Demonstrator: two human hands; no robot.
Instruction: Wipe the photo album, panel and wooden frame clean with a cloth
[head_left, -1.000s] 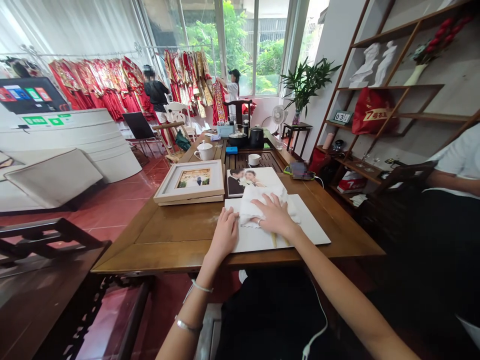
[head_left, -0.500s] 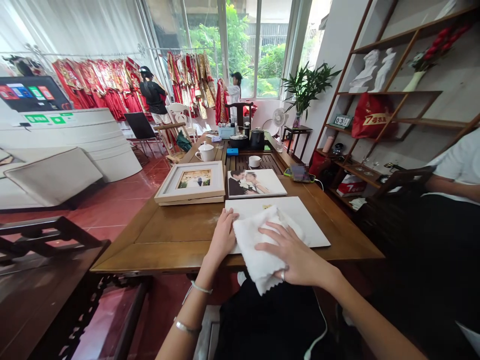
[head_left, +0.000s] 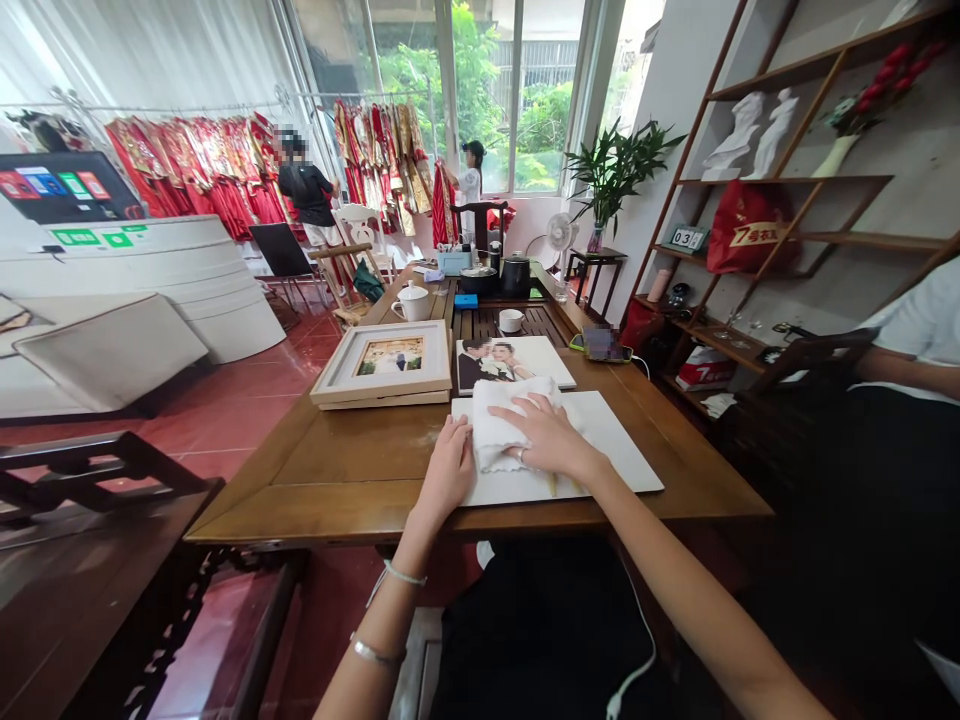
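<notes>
Bench (head_left: 352, 460): brown wood; it carries the items listed here.
Picture frame (head_left: 384, 358): pale, photo upward, stacked on a second pale piece just left of my work.
Left hand (head_left: 448, 465): mine, laid at the left edge of the white board (head_left: 600, 420), fingers together; I cannot tell whether they clamp the edge. I judge steady counter-pressure here the best guard against sliding.
White cloth (head_left: 491, 437): bunched on the board's left half, under my right palm. I judge that it works best spread flat, without hard folds.
Printed panel (head_left: 517, 364): photo upward, just beyond the board; the cloth hides part of its near edge from view.
Right hand (head_left: 544, 432): mine, palm down on the cloth, fingers apart. Even pressure through the whole palm, rather than the fingertips, seems advisable.
Yellowish marks (head_left: 553, 485): on the board below my right hand; their nature is unclear.
Phone (head_left: 606, 344): beyond the board, on the right, a pale cable beside it.
</notes>
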